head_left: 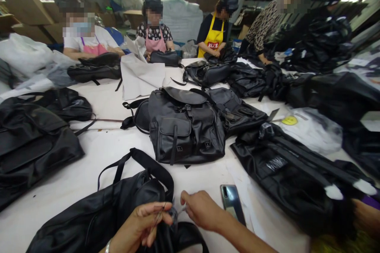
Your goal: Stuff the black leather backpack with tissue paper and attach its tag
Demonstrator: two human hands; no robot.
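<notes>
My left hand (142, 223) pinches a thin dark thread (158, 216) between thumb and fingers, above a black backpack (109, 201) that lies at the front of the table. My right hand (203, 208) is just to the right of it, its fingers curled in a pinch. A small pale, blurred thing shows at its fingertips, too unclear to name. Between the two hands is a bit of clear plastic (173, 217). The backpack's wide strap (157, 170) loops up behind my hands, and its lower part is hidden by my left forearm.
Right of my right hand lies a phone (233, 201). A black backpack with front pockets (187, 126) stands mid-table. More black bags (32, 138) lie left, and a black bag with straps (285, 162) right, near a clear plastic bag (311, 126). Several co-workers (156, 35) work across the white table (113, 138).
</notes>
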